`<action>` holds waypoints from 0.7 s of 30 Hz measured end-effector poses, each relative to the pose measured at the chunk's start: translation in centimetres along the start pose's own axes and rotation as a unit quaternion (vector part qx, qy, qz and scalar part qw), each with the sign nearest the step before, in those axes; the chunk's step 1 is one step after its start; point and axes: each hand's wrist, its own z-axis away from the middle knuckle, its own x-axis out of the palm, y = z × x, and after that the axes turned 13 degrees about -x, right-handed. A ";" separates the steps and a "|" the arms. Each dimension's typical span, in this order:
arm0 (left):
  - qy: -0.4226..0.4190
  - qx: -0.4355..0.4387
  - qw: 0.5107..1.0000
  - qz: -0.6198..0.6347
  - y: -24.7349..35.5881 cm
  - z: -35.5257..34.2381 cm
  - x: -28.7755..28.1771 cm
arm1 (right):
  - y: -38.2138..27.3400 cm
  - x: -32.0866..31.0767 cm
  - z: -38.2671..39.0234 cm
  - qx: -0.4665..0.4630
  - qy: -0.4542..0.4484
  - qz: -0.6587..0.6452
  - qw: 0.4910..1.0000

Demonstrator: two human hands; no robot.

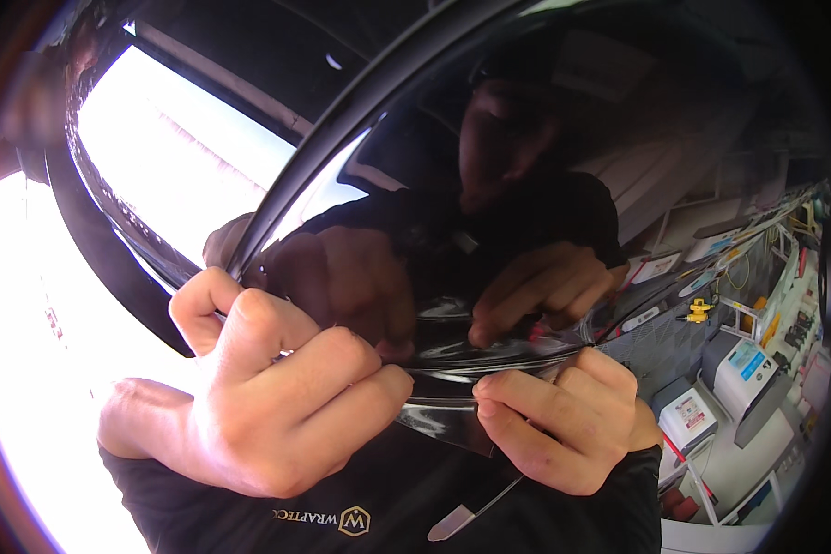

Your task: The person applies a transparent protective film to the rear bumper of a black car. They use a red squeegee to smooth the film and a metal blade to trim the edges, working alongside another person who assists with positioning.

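ok so both hands are busy here: left hand [277,406] is curled tight w/ the near edge of the thin glossy black film [439,427] bunched under its fingers, can't rly see the thumb side tho. right hand [563,425] has it pinched btwn thumb and fingertips, a bit further right, so there's a short stretch of film btwn the two. film sits along the near rim of a curved gloss-black panel [452,231], w/ a loose flap hanging below the fingers. imo the hands are split like that b/c two grip pts keep the edge evenly taut, and those fine creases running to the right hand look like pull lines. left knuckles are right by the lower end of a dark trim strip [319,148], prob just b/c the film edge ends up in that corner, not 100% sure. nearer than the film, a small grey tab [452,523] dangles on a thin cord in front of the black shirt [582,522], idk what it's for. far right there's a workbench w/ boxy white-and-grey machines [746,369], well apart from the hands, prob parked there to stay outta the way.
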 end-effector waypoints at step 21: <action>0.016 0.034 0.999 0.008 -0.9 -2.7 0.4 | 0.9 0.5 0.0 0.085 -0.020 0.077 0.993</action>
